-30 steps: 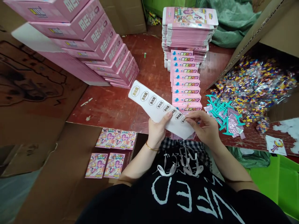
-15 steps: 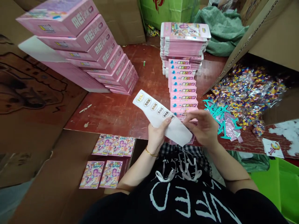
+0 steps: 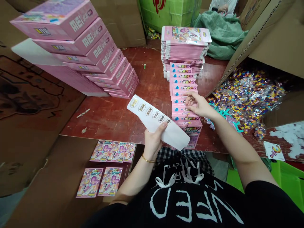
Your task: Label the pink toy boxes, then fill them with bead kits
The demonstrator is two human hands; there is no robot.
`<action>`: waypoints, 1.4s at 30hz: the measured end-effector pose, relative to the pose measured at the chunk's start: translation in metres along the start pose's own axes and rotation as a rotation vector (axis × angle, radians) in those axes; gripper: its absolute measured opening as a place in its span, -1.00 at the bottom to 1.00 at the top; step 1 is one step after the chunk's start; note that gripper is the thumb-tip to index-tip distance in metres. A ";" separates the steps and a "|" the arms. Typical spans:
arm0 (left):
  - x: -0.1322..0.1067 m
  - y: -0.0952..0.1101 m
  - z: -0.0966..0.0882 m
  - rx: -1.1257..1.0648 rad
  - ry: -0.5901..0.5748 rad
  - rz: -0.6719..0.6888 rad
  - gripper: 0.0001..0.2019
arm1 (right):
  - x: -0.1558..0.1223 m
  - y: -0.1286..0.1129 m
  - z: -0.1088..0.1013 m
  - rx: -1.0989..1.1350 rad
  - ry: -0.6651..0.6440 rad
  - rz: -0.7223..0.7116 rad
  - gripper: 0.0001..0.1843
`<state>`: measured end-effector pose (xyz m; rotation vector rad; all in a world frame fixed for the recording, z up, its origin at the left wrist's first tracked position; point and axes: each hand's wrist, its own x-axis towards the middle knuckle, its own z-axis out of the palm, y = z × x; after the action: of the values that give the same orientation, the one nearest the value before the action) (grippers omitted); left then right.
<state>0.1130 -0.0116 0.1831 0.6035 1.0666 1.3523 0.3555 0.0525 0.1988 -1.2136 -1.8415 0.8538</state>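
Note:
My left hand (image 3: 154, 141) grips a white strip of oval stickers (image 3: 148, 118), thumb on top, the strip slanting down to the right. The ovals bear gold and dark lettering. My right hand (image 3: 196, 104) is over an overlapping row of pink boxes (image 3: 184, 83) with blue marks and coloured lettering. Its thumb and fingertips are pinched together; whatever lies between them is too small to make out. The nearest pink box (image 3: 193, 134) shows its larger printed face, partly hidden by the strip. Small oval stickers show on the closest boxes.
Pink display boxes (image 3: 95, 47) are stacked at left. Flat pink cartons (image 3: 186, 47) are piled behind the row. On the right, a cardboard box holds bags of colourful pieces (image 3: 247, 98), beside teal plastic pieces (image 3: 226, 118). Printed packs (image 3: 110, 180) lie lower left. A person's hand shows at the back.
My right hand has moved away from the sticker strip, up and forward over the row of pink boxes. My left hand and the strip have shifted slightly left.

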 end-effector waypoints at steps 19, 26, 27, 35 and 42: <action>0.003 -0.003 0.003 -0.033 -0.036 -0.051 -0.58 | 0.011 -0.009 0.003 -0.329 0.481 -0.112 -0.54; -0.005 -0.001 0.006 -0.046 -0.112 0.008 -0.62 | -0.041 -0.087 0.060 0.002 0.034 0.022 -0.76; -0.005 0.000 0.006 -0.051 -0.118 0.012 -0.63 | -0.044 -0.089 0.063 0.005 0.024 0.038 -0.75; 0.002 0.014 0.007 -0.062 -0.075 0.047 -0.64 | -0.051 -0.092 0.067 0.155 0.161 0.101 -0.84; -0.009 0.012 0.005 -0.076 -0.109 0.131 -0.62 | -0.047 -0.085 0.068 0.481 0.115 0.262 -0.63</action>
<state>0.1126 -0.0173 0.1977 0.6917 0.8965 1.4499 0.2726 -0.0272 0.2261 -1.1703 -1.2973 1.2581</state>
